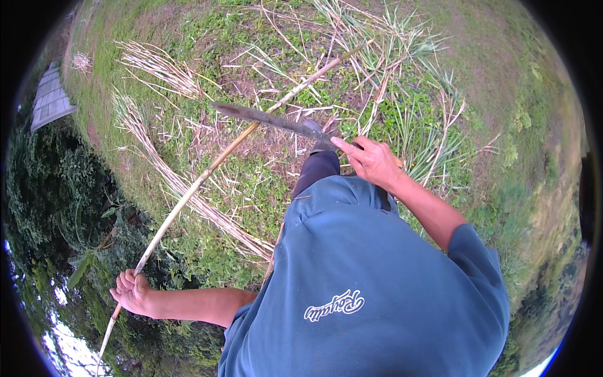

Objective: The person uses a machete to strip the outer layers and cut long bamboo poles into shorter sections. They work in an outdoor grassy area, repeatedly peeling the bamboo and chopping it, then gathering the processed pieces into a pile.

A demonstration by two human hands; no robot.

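Observation:
My left hand [132, 292], out at the lower left, is wrapped round a long pale cane stalk [202, 178]. The stalk slants up and to the right, its far end above the grassy ground. In my right hand [372, 162] is the handle of a machete [267, 117], the thumb lying along its top. The dark blade points left and crosses the stalk near the middle of the view. Whether the blade touches the stalk I cannot tell. Most of the handle is hidden by my fingers.
A bundle of dry stalks [162, 68] lies at the far left, and a longer row of cut stalks [195, 200] nearer me. Green leafy tops [402, 47] are heaped at the far right. My shoe [322, 147] stands among scattered clippings. Dark bushes [56, 201] border the left.

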